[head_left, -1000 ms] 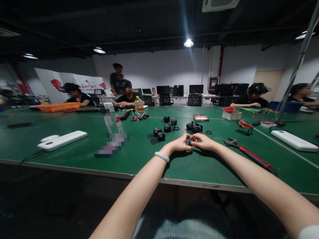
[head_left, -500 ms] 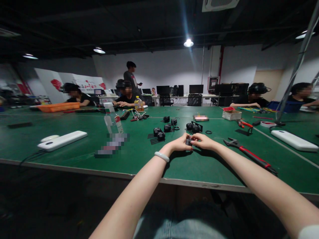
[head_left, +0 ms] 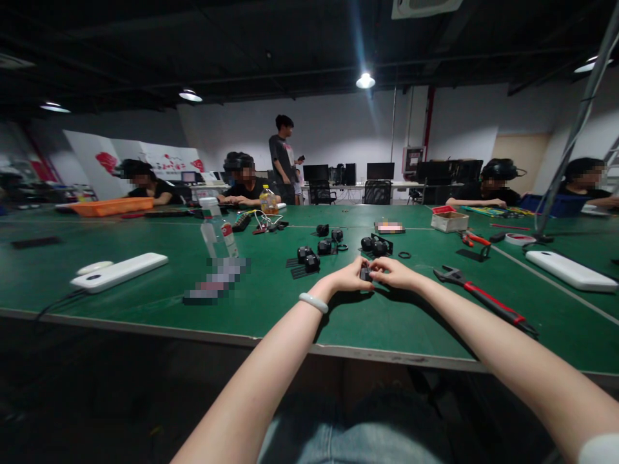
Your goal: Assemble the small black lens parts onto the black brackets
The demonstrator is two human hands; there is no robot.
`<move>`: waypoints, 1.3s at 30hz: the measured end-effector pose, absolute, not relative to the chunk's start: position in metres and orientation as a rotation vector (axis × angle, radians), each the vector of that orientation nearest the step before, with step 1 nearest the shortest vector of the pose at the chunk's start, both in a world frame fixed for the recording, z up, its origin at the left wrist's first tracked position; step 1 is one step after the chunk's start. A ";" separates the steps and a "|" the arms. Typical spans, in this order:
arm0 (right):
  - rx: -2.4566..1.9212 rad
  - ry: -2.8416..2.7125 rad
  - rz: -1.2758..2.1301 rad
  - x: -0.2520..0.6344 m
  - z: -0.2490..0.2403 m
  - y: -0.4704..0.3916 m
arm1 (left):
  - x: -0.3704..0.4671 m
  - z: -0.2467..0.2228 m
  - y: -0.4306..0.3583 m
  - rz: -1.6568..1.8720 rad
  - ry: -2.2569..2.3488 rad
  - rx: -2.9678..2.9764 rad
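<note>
Above the green table [head_left: 271,303], my left hand [head_left: 349,277] is closed on a small black part [head_left: 365,274], thumb in front and fingers behind. My right hand [head_left: 391,272] pinches the same part from its right side. Just beyond my hands sits a cluster of black parts [head_left: 377,245]. Left of it are more black parts [head_left: 308,259], some with thin prongs, and another black group [head_left: 325,246]. A black ring [head_left: 405,255] lies to the right of the near cluster.
An adjustable wrench [head_left: 483,299], orange-handled pliers [head_left: 476,240] and a small white box [head_left: 449,220] are to the right. On the left stand a clear bottle [head_left: 211,232] and a white power bank [head_left: 120,272]. Several people sit across the table; a person [head_left: 284,154] stands behind.
The standing person in the background has moved to the right. My hands stay in nearly the same place on the black part.
</note>
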State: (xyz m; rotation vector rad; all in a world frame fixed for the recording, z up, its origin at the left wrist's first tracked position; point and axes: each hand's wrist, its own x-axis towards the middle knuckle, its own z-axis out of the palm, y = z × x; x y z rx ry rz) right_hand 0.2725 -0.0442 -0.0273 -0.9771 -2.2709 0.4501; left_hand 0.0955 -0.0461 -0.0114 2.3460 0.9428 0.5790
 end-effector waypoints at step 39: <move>-0.999 -2.308 0.399 0.272 -0.026 -0.046 | 0.095 -0.013 -0.044 0.557 0.924 2.390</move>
